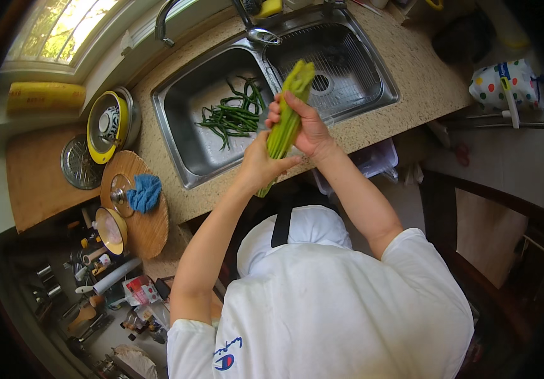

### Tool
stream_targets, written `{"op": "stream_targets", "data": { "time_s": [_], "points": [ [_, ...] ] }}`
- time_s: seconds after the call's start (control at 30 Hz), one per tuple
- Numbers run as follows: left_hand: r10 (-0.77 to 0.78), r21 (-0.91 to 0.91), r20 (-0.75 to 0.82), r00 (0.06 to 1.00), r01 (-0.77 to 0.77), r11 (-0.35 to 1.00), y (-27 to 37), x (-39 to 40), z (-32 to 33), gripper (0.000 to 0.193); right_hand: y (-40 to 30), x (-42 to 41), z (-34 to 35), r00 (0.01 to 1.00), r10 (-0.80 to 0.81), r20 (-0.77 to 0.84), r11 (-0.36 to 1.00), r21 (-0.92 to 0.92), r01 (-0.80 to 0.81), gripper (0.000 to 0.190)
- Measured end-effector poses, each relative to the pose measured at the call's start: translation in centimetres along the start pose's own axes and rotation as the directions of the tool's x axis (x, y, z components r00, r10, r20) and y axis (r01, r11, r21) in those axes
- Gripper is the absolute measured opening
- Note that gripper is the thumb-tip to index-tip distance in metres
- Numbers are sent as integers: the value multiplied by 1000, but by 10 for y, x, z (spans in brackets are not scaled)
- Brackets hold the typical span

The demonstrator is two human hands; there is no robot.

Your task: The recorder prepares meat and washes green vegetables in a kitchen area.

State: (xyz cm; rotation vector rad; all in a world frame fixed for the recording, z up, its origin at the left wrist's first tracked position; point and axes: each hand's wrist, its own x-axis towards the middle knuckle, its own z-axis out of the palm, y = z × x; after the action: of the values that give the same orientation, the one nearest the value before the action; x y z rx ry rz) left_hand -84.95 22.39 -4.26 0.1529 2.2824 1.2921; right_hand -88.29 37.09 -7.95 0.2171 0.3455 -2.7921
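Note:
A bundle of long green stalks, perhaps celery, [285,130] slants over the front edge of the double sink. My left hand [263,158] is wrapped around its lower part, with the thumb stretched to the right. Higher up, my right hand [306,123] grips the same bundle, fingers on its left side and thumb over the top. Long green beans or peppers [234,113] lie in a loose heap in the left basin [182,90], left of my hands. The right basin [371,71], with a wire rack and a drain, lies beyond the bundle.
A faucet [265,36] stands behind the sink. On the left are a yellow colander [121,142], a glass lid [80,163], and a round wooden board [151,237] bearing a blue cloth [144,193]. The speckled counter [423,85] runs rightward. A yellow sponge [270,8] sits behind the faucet.

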Motion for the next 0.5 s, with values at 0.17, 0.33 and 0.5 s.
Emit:
{"op": "stream_targets", "data": {
  "time_s": [0.17, 0.33, 0.5],
  "points": [
    [-185, -182, -23, 982, 178, 967, -15, -24, -17, 45, 4, 20, 17, 1000, -25, -5, 999, 21, 25, 50],
    [-174, -223, 7, 985, 171, 960, -17, -51, -41, 33, -3, 47, 12, 998, -57, -7, 997, -54, 56, 44],
    [-148, -372, 9, 989, 140, 917, -23, -72, -64, 24, -46, 74, 13, 932, -360, -53, 868, -387, 313, 42]
  ]
}}
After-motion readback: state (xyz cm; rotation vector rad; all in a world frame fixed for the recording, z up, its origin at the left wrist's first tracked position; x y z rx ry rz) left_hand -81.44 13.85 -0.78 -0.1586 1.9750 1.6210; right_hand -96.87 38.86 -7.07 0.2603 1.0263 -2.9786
